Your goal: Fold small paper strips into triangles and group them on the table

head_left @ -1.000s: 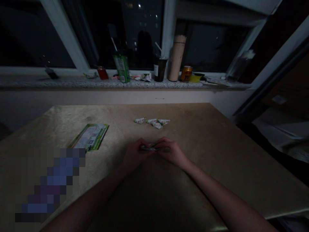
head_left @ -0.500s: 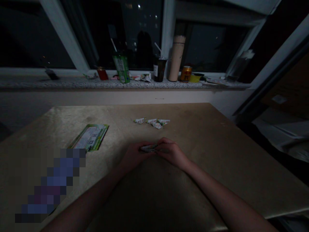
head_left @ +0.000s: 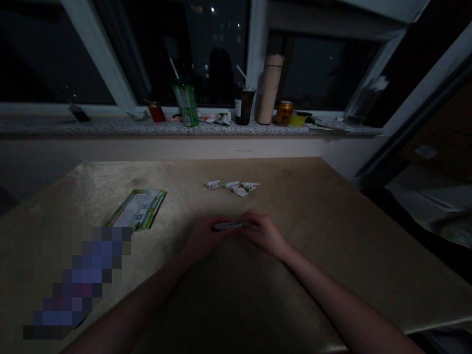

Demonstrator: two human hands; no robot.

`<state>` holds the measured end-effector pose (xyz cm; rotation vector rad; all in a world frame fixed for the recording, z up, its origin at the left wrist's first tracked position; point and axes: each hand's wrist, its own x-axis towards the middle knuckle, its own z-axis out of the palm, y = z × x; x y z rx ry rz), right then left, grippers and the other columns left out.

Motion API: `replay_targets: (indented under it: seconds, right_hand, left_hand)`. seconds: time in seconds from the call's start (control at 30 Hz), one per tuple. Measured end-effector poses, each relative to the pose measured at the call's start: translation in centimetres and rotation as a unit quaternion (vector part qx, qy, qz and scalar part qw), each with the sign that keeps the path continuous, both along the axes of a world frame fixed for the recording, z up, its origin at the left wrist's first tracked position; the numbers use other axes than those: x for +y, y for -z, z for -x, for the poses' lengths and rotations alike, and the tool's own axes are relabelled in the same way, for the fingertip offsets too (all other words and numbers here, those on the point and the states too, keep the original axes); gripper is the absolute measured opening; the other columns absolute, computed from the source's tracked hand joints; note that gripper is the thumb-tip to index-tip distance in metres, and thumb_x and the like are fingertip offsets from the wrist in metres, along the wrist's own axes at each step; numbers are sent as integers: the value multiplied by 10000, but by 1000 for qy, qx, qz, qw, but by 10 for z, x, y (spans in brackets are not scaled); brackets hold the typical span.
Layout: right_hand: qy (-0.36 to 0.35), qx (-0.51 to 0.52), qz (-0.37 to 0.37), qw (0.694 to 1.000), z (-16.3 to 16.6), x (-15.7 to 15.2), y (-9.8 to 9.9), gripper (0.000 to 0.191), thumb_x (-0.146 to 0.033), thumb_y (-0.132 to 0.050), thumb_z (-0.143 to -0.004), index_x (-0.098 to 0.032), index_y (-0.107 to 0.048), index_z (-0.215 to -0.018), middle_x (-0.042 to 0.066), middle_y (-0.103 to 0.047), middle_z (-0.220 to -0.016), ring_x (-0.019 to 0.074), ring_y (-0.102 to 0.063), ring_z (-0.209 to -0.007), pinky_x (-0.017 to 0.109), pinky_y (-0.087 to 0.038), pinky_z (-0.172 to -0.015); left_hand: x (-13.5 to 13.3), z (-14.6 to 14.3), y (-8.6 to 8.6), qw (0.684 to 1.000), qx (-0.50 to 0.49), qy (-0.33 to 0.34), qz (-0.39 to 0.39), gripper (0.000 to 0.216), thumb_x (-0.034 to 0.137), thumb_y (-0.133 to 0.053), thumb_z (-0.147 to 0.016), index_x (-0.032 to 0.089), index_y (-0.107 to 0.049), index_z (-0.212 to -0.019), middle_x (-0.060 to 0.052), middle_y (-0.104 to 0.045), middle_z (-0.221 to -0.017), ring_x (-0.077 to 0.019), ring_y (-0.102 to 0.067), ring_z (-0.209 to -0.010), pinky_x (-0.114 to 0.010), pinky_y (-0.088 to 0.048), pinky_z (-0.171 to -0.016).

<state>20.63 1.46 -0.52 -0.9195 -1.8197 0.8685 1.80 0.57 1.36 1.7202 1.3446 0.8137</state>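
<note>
Over the middle of the table, my left hand (head_left: 208, 237) and my right hand (head_left: 261, 230) both grip a small folded piece of printed paper (head_left: 225, 226). Fingers and thumbs of both hands are closed on its two ends, and parts of it are hidden behind them. The paper is thin and whitish with coloured print. Beyond my hands lie several small folded triangular paper pieces (head_left: 241, 188) of the same print, bunched together, and one more folded piece (head_left: 213, 184) sits just left of them.
A green printed booklet (head_left: 147, 209) lies on the left of the brown table (head_left: 313, 285), touching a blurred-out patch. On the windowsill (head_left: 214, 129) stand a green cup (head_left: 186, 104), a dark cup with a straw (head_left: 243, 105), a tall pinkish cylinder (head_left: 270, 91) and an orange can (head_left: 283, 113).
The paper between my hands has tilted and now shows a thinner edge. My right fingers have shifted slightly on it. Everything on the table stays put.
</note>
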Motion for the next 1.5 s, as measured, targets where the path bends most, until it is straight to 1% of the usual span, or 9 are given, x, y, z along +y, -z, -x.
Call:
replay_targets:
  seconds: [0.13,0.27,0.33,0.43,0.57,0.67,0.87,1.37,1.5]
  right_hand:
    - [-6,107,115,988,4,0,2,323,-236,-722,-655,-192,-519,-901,-40,-549,-724,95,-516,-610,190,-390,-538]
    - [-11,77,216,973,4,1,1,235,-306,-735,-643,-160,-592,-760,-53,-509,-576,86,-458,-519,195,-325,-476]
    - [-10,98,259,961,3,2,1,251,-338,-747,-623,-155,-607,-723,-47,-529,-555,92,-465,-507,203,-322,-473]
    - [-6,148,287,947,2,2,2,280,-368,-765,-592,-154,-611,-687,-28,-587,-587,103,-504,-529,209,-341,-491]
    - [0,137,293,946,2,3,0,304,-391,-780,-579,-148,-597,-587,-28,-579,-542,88,-480,-490,205,-326,-474]
    - [-8,114,294,949,0,4,-4,328,-420,-774,-586,-147,-594,-563,-24,-588,-526,93,-495,-488,209,-355,-485]
    - [-63,52,284,955,-4,4,-10,395,-519,-718,-635,-142,-628,-559,7,-627,-546,123,-551,-516,233,-415,-518]
    - [-6,91,260,961,4,1,-3,416,-533,-725,-625,-157,-564,-548,-26,-557,-476,82,-456,-436,202,-325,-439]
    - [16,94,237,967,4,1,0,427,-538,-713,-640,-161,-551,-523,-15,-566,-482,89,-460,-451,206,-309,-441]
  left_hand:
    - [3,1,0,1000,-12,-2,24,325,421,-694,-684,173,-711,-894,-9,-717,-812,-210,-654,-775,-253,-484,-692]
    - [7,3,1,998,-17,1,52,381,446,-685,-684,159,-704,-934,-17,-714,-798,-215,-651,-755,-251,-477,-637]
    - [8,3,0,998,-18,13,65,365,457,-669,-704,164,-709,-918,-11,-713,-784,-210,-649,-746,-245,-469,-623]
    - [8,2,0,996,-15,27,78,319,462,-654,-721,168,-718,-827,-2,-704,-736,-198,-640,-700,-234,-446,-589]
    - [7,3,2,996,-5,27,85,325,477,-633,-732,162,-701,-693,5,-665,-629,-181,-611,-614,-228,-407,-544]
    - [7,4,2,996,-1,25,81,305,457,-634,-727,162,-690,-677,12,-649,-606,-171,-597,-597,-223,-394,-539]
    - [7,5,2,996,0,37,77,293,454,-628,-731,170,-678,-679,21,-642,-601,-157,-591,-596,-211,-395,-545]
    - [9,2,4,995,-11,52,83,352,493,-581,-758,164,-679,-681,-14,-666,-621,-184,-621,-609,-235,-439,-567]
    - [6,2,4,994,-21,76,81,361,489,-546,-790,166,-706,-781,-36,-705,-721,-194,-643,-667,-249,-465,-617]
